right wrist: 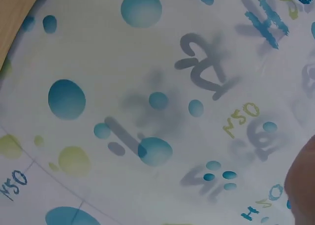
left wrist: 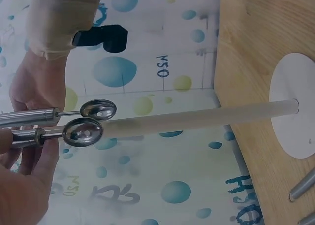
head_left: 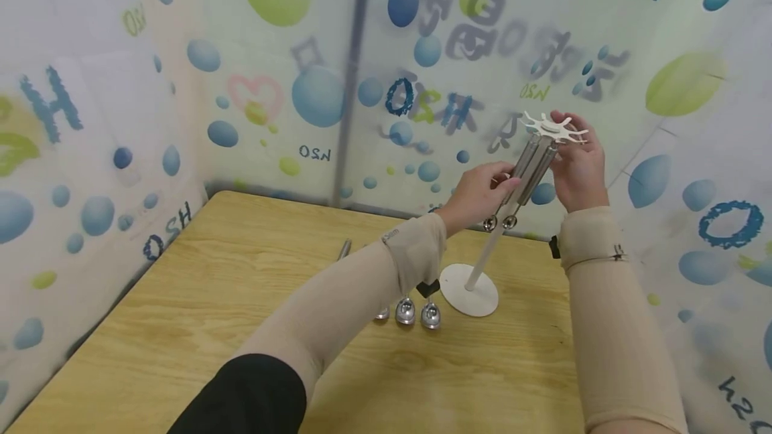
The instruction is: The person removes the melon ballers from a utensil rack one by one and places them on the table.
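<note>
A white rack with curved hooks tops a pole on a round white base. Two steel melon ballers hang beneath it, their small bowls down. My left hand pinches the handle of one, thumb in front. In the left wrist view that melon baller lies closest to the thumb, with the other melon baller alongside. Behind the hooks, my right hand holds the rack's far side, its fingers partly hidden. Only an edge of the right hand shows in the right wrist view.
Several more steel melon ballers lie on the wooden table left of the base, partly covered by my left forearm. Patterned curtains enclose the table's back and sides, close behind the rack.
</note>
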Demonstrator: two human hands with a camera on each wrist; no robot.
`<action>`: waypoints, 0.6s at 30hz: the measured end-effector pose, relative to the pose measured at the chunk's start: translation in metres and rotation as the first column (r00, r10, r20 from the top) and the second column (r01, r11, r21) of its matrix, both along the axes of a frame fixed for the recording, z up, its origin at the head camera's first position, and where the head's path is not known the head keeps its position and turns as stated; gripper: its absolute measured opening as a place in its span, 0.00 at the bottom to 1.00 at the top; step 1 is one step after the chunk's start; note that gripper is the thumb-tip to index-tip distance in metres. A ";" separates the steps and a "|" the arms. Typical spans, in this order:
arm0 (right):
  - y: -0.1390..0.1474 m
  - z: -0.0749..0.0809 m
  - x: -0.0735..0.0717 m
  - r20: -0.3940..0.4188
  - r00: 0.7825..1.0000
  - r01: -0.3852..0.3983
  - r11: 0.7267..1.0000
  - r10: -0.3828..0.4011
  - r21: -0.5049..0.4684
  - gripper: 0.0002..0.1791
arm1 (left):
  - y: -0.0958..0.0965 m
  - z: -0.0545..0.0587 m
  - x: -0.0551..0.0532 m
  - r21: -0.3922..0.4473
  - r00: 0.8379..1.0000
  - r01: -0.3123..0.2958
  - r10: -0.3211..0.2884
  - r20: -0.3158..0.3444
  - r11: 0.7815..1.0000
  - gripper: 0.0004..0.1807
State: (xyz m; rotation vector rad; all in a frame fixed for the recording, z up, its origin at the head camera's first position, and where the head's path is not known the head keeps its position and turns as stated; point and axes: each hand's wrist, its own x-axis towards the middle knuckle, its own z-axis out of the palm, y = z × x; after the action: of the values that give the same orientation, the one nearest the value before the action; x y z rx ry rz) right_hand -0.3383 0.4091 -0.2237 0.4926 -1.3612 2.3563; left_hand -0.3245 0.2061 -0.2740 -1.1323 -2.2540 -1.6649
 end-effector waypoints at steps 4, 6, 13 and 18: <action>0.003 0.001 0.012 -0.104 0.944 0.321 0.944 -0.313 0.074 0.27 | -0.001 0.002 0.001 -0.007 0.999 0.007 -0.008 -0.031 1.000 0.20; 0.005 0.000 0.016 -0.172 0.878 0.474 0.860 -0.447 0.188 0.29 | 0.000 0.002 0.001 -0.014 0.999 0.011 -0.012 -0.043 1.000 0.19; 0.003 -0.005 0.026 -0.408 0.669 0.722 0.412 -0.621 0.557 0.33 | -0.001 0.004 0.001 -0.011 0.999 0.025 -0.025 -0.039 1.000 0.19; 0.002 -0.010 0.027 -0.471 0.649 0.720 0.284 -0.598 0.633 0.25 | -0.005 0.005 0.003 0.008 0.998 0.028 -0.027 -0.053 1.000 0.18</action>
State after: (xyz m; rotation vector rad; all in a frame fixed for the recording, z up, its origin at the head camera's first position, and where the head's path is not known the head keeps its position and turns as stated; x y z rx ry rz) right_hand -0.3112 0.4111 -0.2334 0.1985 -1.9933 0.9110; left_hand -0.3219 0.2010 -0.2689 -1.1962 -2.2071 -1.6325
